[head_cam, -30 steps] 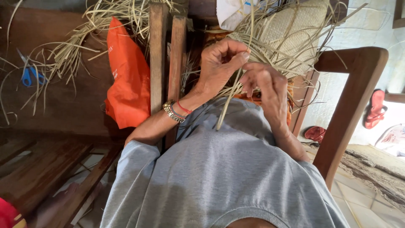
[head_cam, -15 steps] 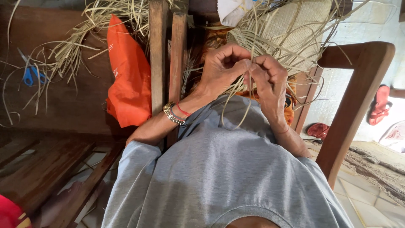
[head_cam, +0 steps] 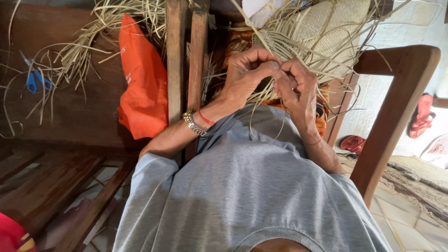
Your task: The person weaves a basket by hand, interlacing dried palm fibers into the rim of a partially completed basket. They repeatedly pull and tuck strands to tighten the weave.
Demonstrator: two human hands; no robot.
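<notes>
Both hands, left (head_cam: 247, 74) and right (head_cam: 298, 86), pinching straw strips (head_cam: 275, 100) at woven mat (head_cam: 326, 32) edge; chair arm (head_cam: 396, 107) close right.

Orange bag (head_cam: 142, 88), blue scissors (head_cam: 33, 81), grey shirt (head_cam: 247, 186), tan straw (head_cam: 322, 32)

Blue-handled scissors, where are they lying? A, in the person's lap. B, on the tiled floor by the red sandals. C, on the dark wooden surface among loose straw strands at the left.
C: the blue-handled scissors lie on the dark wooden surface among loose straw strands, far left of both hands.
</notes>
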